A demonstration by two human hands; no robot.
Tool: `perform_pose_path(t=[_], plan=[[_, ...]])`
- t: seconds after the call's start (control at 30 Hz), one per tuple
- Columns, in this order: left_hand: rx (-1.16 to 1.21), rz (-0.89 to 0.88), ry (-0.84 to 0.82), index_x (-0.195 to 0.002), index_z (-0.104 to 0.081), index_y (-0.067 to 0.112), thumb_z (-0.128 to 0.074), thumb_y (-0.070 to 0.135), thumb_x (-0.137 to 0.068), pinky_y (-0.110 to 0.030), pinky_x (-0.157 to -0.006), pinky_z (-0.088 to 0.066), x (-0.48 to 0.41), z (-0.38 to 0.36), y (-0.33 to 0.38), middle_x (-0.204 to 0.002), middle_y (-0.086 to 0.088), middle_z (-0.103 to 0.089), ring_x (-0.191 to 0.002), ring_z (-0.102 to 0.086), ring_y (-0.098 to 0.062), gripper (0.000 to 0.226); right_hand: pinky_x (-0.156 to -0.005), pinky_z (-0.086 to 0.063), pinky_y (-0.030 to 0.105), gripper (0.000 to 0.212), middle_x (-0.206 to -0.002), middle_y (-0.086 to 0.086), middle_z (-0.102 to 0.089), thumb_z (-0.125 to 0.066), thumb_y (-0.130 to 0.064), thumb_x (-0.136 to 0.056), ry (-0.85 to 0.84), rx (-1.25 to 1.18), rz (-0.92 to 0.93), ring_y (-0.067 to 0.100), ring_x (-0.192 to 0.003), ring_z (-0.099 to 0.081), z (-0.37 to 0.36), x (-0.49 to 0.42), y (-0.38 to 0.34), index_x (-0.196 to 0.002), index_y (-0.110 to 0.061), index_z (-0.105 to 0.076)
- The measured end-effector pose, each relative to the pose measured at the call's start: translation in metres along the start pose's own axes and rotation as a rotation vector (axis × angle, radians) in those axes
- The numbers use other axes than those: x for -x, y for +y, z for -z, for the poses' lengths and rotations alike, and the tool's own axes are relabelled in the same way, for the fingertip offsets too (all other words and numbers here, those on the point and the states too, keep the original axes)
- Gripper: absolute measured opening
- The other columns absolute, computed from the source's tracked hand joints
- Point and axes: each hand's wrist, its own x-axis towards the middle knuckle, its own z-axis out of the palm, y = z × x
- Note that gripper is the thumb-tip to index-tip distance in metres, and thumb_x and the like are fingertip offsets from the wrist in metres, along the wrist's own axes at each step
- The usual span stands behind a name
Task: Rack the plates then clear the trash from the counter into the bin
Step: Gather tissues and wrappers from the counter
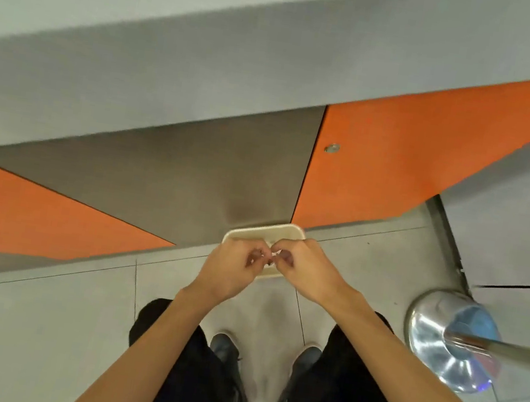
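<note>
A beige disposable food tray (pixel 266 231) hangs in front of me above the floor, close to the counter's front panel. My left hand (pixel 233 268) and my right hand (pixel 308 268) both grip its near edge, fingers curled over the rim, thumbs nearly touching at the middle. Most of the tray is hidden behind my hands. A shiny metal bin (pixel 442 338) with a blue liner stands on the floor to my right, about an arm's length from the tray. No plates or rack are in view.
The grey countertop (pixel 142 47) runs across the top, with orange cabinet doors (pixel 415 160) and a steel panel (pixel 192 173) below it. A thin metal rod (pixel 515 352) crosses over the bin. My feet stand on pale floor tiles (pixel 35 322).
</note>
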Motion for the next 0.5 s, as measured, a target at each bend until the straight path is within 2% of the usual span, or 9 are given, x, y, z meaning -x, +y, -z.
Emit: perform_pose_path(t=[0.07,0.13,0.23,0.3,0.37,0.43,0.5], plan=[[0.206,0.065,-0.005,-0.089,-0.072,0.019,-0.056,0.002,-0.09,-0.018,-0.055,-0.047,0.042,0.022,0.033,-0.078,0.0,-0.069,-0.057,-0.059,-0.008,0.024,-0.07,-0.05,0.023,0.02,-0.089,-0.005,-0.07,-0.059,-0.023,-0.093,0.015,-0.04,0.011,0.004,-0.074,-0.059,0.024,0.033,-0.032,-0.109,-0.023,-0.071],[0.322,0.107,0.022,-0.088,-0.07,0.023,-0.054,-0.004,-0.089,-0.012,-0.051,-0.043,0.087,0.042,0.067,-0.074,-0.003,-0.07,-0.056,-0.062,-0.011,0.032,-0.073,-0.048,0.017,0.021,-0.096,-0.012,-0.07,-0.057,-0.031,-0.095,0.034,-0.113,0.01,-0.003,-0.079,-0.059,0.047,0.068,-0.065,-0.112,-0.028,-0.069],[0.449,0.193,0.106,-0.105,-0.065,0.033,-0.053,0.007,-0.095,-0.014,-0.055,-0.044,0.149,0.067,0.116,-0.082,0.004,-0.072,-0.066,-0.068,-0.011,0.031,-0.078,-0.046,0.009,0.028,-0.107,-0.017,-0.066,-0.05,-0.043,-0.097,0.104,-0.203,-0.031,-0.006,-0.09,-0.059,0.078,0.119,-0.113,-0.118,-0.033,-0.065],[0.514,0.21,0.168,-0.118,-0.056,0.043,-0.052,0.015,-0.098,-0.018,-0.058,-0.047,0.183,0.082,0.144,-0.093,0.01,-0.072,-0.075,-0.07,-0.01,0.035,-0.08,-0.042,0.005,0.035,-0.117,-0.018,-0.062,-0.046,-0.047,-0.099,0.134,-0.267,-0.048,-0.01,-0.097,-0.056,0.095,0.149,-0.143,-0.125,-0.032,-0.062],[0.533,0.218,0.202,-0.122,-0.045,0.052,-0.051,0.024,-0.1,-0.021,-0.061,-0.05,0.211,0.098,0.17,-0.099,0.016,-0.07,-0.083,-0.069,-0.006,0.037,-0.084,-0.041,0.004,0.038,-0.126,-0.014,-0.059,-0.043,-0.048,-0.099,0.14,-0.326,-0.057,-0.011,-0.104,-0.054,0.111,0.175,-0.17,-0.128,-0.03,-0.06],[0.532,0.238,0.206,-0.133,-0.033,0.051,-0.047,0.033,-0.1,-0.021,-0.063,-0.051,0.23,0.112,0.191,-0.108,0.018,-0.067,-0.089,-0.068,-0.003,0.04,-0.086,-0.039,0.003,0.037,-0.13,-0.013,-0.056,-0.042,-0.047,-0.099,0.146,-0.378,-0.056,-0.013,-0.108,-0.051,0.123,0.198,-0.191,-0.13,-0.031,-0.058],[0.537,0.232,0.212,-0.145,-0.022,0.045,-0.044,0.04,-0.1,-0.02,-0.063,-0.051,0.242,0.122,0.204,-0.116,0.014,-0.066,-0.091,-0.068,-0.003,0.05,-0.095,-0.041,0.012,0.039,-0.134,-0.012,-0.053,-0.041,-0.047,-0.1,0.153,-0.4,-0.037,-0.009,-0.114,-0.05,0.136,0.212,-0.207,-0.132,-0.031,-0.055]])
